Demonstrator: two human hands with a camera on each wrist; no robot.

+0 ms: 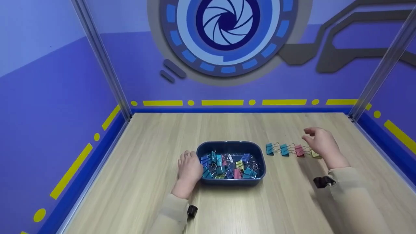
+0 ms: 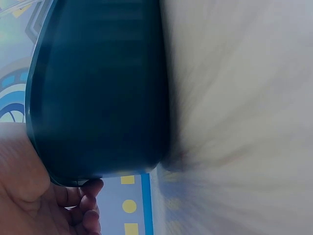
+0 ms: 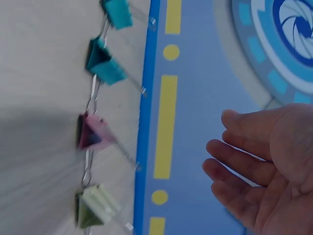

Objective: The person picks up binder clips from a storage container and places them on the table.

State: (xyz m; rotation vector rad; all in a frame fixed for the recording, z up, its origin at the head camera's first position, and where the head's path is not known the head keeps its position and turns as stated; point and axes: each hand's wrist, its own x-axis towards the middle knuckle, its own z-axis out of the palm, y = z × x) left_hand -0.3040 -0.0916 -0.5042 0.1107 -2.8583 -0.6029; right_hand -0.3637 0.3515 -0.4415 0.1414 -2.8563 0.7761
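Observation:
A dark blue box (image 1: pixel 231 182) full of loose binder clips (image 1: pixel 240 165) stands mid-table. My left hand (image 1: pixel 189 167) holds the box at its left rim; the left wrist view shows the fingers (image 2: pixel 92 188) bent at the corner of the box wall (image 2: pixel 102 88). Right of the box runs a row of binder clips: a teal clip (image 1: pixel 269 149), another teal clip (image 1: pixel 284 150), a pink clip (image 1: pixel 299 151) and a yellow-green clip (image 1: pixel 315 154). Above the row's right end hovers my right hand (image 1: pixel 322 143), fingers loosely bent and nothing between them. It partly covers the yellow-green clip in the head view.
The wooden table (image 1: pixel 156 130) is bounded by a blue back panel (image 1: pixel 224 91) and side panels with metal corner posts (image 1: pixel 107 61). Clips in the box are teal, blue, pink, yellow and silvery, heaped toward its near side. A black strap piece (image 1: pixel 324 182) sits at the right wrist.

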